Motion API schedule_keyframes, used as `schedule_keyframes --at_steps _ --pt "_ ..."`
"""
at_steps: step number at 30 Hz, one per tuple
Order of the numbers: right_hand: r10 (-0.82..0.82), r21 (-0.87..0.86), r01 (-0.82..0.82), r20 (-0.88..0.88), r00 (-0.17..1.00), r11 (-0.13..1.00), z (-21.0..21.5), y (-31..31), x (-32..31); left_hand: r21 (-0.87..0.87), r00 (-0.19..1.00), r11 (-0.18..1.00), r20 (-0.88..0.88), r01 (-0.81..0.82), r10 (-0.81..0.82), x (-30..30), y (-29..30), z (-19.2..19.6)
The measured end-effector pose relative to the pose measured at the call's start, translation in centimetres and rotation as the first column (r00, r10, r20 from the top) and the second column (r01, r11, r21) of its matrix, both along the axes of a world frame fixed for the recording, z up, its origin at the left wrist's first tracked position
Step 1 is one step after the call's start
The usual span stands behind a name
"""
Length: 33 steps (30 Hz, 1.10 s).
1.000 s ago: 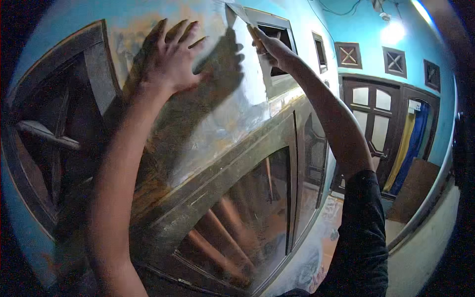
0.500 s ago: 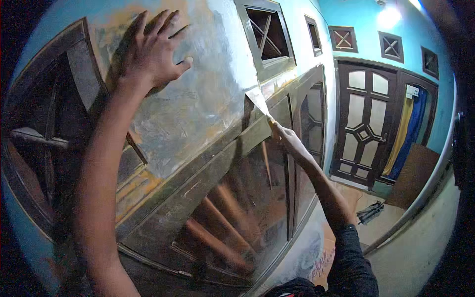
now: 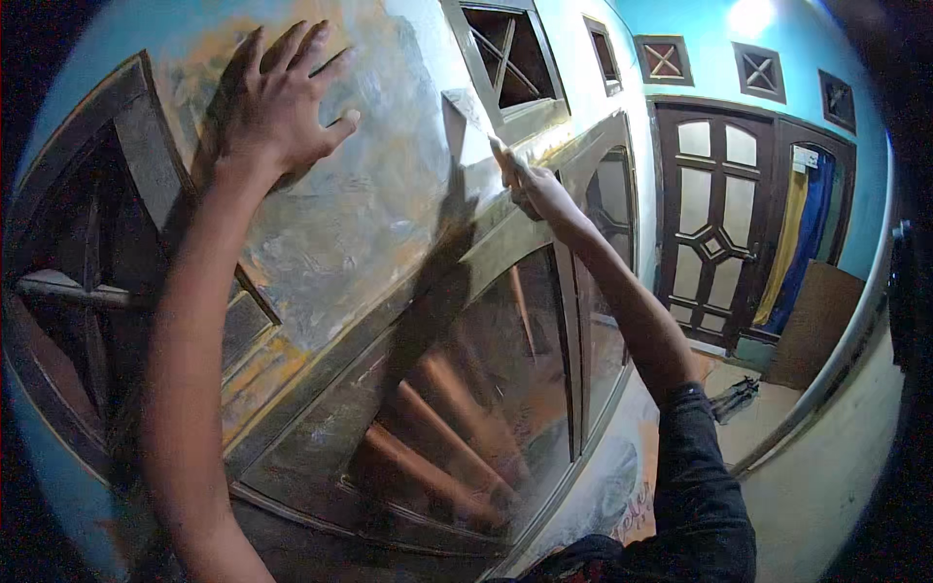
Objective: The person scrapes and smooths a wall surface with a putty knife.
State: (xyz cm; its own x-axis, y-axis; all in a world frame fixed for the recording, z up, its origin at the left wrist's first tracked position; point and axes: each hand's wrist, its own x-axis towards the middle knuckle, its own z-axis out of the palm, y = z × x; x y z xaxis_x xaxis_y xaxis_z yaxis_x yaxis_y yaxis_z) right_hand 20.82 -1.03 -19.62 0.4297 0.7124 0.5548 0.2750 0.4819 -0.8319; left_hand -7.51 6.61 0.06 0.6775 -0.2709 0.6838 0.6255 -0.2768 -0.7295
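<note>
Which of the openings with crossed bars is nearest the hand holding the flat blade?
The crossed-bar opening just above the right hand and its blade; the others lie farther off, at the picture's far left or farther right.

A lamp (image 3: 751,15) at the top edge is producing clipped white glare. Its light is whitening the wall (image 3: 379,219) at upper right, while the far left is falling into dimness. The left hand (image 3: 287,117) and right hand (image 3: 540,197) are casting dark shadows leftward. The scraper (image 3: 474,136) is showing a pale highlight. Fisheye distortion is bending straight edges; black vignetting is enclosing the rim, and noise is speckling dark areas.
</note>
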Motion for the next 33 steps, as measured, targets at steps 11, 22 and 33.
schedule_keyframes --at_steps 11,22,33 --pt "-0.118 0.088 0.104 0.177 0.977 0.991 14.4 -1.5 0.6 -0.022 0.999 0.999 0.002 -0.047 0.048 0.9 -0.9 0.6" --pt "-0.082 -0.182 0.069 -0.069 0.994 0.981 -14.5 -0.4 9.1 -0.038 0.999 0.999 -0.032 0.036 -0.037 3.8 -1.1 0.0" --pt "0.001 -0.195 -0.008 -0.038 0.999 0.981 -7.1 0.6 3.6 -0.05 0.997 0.996 -0.007 -0.073 0.073 0.8 -0.7 -0.4"
